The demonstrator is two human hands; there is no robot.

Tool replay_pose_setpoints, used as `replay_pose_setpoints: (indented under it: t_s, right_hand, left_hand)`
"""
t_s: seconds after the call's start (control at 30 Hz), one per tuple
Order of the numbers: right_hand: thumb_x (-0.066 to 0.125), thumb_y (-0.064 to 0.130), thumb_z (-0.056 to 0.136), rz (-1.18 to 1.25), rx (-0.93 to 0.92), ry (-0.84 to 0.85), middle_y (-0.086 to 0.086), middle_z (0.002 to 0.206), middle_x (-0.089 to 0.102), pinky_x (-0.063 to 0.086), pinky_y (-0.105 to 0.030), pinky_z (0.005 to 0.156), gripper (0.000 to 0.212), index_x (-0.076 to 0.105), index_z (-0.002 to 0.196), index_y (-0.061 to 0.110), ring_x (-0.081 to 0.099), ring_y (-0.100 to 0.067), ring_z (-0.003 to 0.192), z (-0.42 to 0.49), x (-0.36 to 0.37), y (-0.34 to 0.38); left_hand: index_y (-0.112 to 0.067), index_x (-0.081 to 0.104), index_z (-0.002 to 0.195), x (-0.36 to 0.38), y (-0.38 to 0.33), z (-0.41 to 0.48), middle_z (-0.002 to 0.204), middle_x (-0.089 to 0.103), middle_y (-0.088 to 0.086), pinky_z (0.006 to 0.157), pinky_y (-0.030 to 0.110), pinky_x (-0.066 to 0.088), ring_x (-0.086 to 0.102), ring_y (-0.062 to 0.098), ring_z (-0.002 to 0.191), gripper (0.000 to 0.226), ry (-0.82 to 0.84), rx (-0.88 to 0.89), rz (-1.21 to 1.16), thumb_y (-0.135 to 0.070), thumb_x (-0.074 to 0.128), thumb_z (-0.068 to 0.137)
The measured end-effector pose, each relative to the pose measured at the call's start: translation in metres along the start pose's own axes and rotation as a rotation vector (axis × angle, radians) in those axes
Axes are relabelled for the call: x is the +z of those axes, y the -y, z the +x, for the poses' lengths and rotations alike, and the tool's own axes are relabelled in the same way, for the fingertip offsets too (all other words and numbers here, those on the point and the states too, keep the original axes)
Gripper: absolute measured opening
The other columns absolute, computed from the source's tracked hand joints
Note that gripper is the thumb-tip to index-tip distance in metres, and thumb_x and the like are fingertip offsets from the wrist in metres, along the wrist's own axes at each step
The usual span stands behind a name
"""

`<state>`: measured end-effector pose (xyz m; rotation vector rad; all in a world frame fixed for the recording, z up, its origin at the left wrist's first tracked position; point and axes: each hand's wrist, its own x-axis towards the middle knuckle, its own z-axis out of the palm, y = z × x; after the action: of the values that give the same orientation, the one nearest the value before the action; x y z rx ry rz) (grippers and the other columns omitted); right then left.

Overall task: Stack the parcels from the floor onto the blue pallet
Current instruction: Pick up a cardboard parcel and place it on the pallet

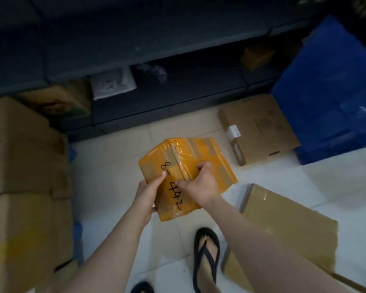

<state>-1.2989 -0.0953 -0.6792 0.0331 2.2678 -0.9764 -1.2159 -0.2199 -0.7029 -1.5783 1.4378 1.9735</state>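
Note:
A yellow taped parcel (201,155) with black handwriting is held above the tiled floor at the centre of the head view. My left hand (147,193) grips its near left edge, thumb on top. My right hand (202,182) grips its top face, fingers curled over the tape. The blue pallet (330,98) lies at the far right. A flat brown parcel (260,125) rests on the floor against the pallet's left side. Another brown parcel (283,227) lies on the floor near my right forearm.
Stacked cardboard boxes (23,166) fill the left side. A dark shelf unit (135,60) runs across the back, with a white bag (112,83) and small boxes under it. My feet in black sandals (206,254) stand on the tiles below the parcel.

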Motion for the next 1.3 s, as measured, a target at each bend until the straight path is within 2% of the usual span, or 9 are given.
replay_pose_setpoints:
  t_s: [0.23,0.33,0.43,0.57,0.67,0.87,0.97,1.1,1.3]
  right_hand:
    - [0.078,0.044,0.054,-0.253,-0.211,0.112,0.006,0.108,0.047,0.044,-0.044,0.099,0.079,0.038,0.118,0.018,0.052,-0.02,0.109,-0.116,0.143,0.022]
    - [0.077,0.047,0.049,-0.34,-0.272,0.187,0.008,0.111,0.047,0.042,-0.044,0.101,0.077,0.038,0.113,0.024,0.05,-0.017,0.111,-0.175,0.198,0.017]
    - [0.076,0.049,0.047,-0.397,-0.264,0.29,0.011,0.107,0.046,0.046,-0.042,0.097,0.075,0.03,0.104,0.034,0.049,-0.016,0.109,-0.223,0.238,0.002]
    - [0.074,0.05,0.049,-0.503,-0.287,0.34,0.012,0.108,0.042,0.042,-0.043,0.101,0.075,0.026,0.104,0.035,0.045,-0.015,0.113,-0.271,0.274,-0.019]
    - [0.074,0.05,0.053,-0.589,-0.331,0.383,0.007,0.127,0.042,0.033,-0.044,0.109,0.079,0.03,0.114,0.029,0.04,-0.016,0.123,-0.298,0.296,-0.039]
    - [0.068,0.051,0.065,-0.742,-0.491,0.56,0.0,0.155,0.018,0.009,-0.043,0.12,0.079,0.029,0.127,0.023,0.016,-0.02,0.144,-0.36,0.338,-0.064]
    - [0.065,0.054,0.07,-0.793,-0.548,0.654,-0.002,0.159,0.006,-0.003,-0.04,0.12,0.082,0.027,0.134,0.02,0.004,-0.02,0.147,-0.389,0.361,-0.072]
    - [0.062,0.053,0.076,-0.822,-0.653,0.674,-0.007,0.16,0.002,-0.012,-0.036,0.114,0.072,0.03,0.13,0.019,-0.004,-0.021,0.148,-0.423,0.387,-0.08]
    - [0.057,0.053,0.078,-0.896,-0.726,0.631,-0.012,0.16,0.0,-0.017,-0.037,0.111,0.068,0.031,0.128,0.015,-0.009,-0.024,0.147,-0.448,0.408,-0.09]
  left_hand:
    - [-0.027,0.051,0.133,-0.158,0.092,-0.071,0.124,0.063,-0.001,0.081,0.038,0.051,0.06,0.015,0.102,0.078,-0.023,-0.024,-0.177,-0.063,0.069,0.065]
    - [-0.029,0.045,0.137,-0.216,0.15,-0.109,0.129,0.06,-0.002,0.092,0.045,0.051,0.058,0.019,0.111,0.097,-0.005,-0.073,-0.274,-0.07,0.07,0.053]
    - [-0.031,0.045,0.137,-0.256,0.202,-0.136,0.119,0.06,-0.005,0.095,0.047,0.05,0.058,0.019,0.106,0.102,-0.063,-0.147,-0.389,-0.073,0.072,0.048]
    - [-0.029,0.034,0.145,-0.286,0.265,-0.158,0.141,0.05,0.006,0.101,0.055,0.044,0.052,0.03,0.121,0.122,-0.054,-0.256,-0.514,-0.077,0.074,0.04]
    - [-0.031,0.033,0.145,-0.299,0.304,-0.17,0.135,0.051,0.005,0.087,0.048,0.051,0.051,0.031,0.118,0.122,-0.09,-0.275,-0.667,-0.074,0.078,0.04]
    - [-0.034,0.045,0.123,-0.324,0.369,-0.212,0.099,0.06,-0.003,0.059,0.035,0.054,0.059,0.023,0.09,0.088,-0.253,-0.355,-0.885,-0.071,0.071,0.047]
    - [-0.032,0.042,0.128,-0.343,0.399,-0.228,0.103,0.056,0.005,0.07,0.041,0.052,0.056,0.03,0.095,0.096,-0.334,-0.411,-0.95,-0.074,0.067,0.044]
    - [-0.027,0.04,0.138,-0.365,0.433,-0.24,0.132,0.051,0.013,0.101,0.055,0.041,0.047,0.037,0.122,0.11,-0.361,-0.408,-1.021,-0.075,0.064,0.043]
    - [-0.027,0.047,0.133,-0.375,0.453,-0.248,0.122,0.057,0.016,0.092,0.052,0.048,0.055,0.037,0.111,0.099,-0.366,-0.363,-1.05,-0.076,0.06,0.048]
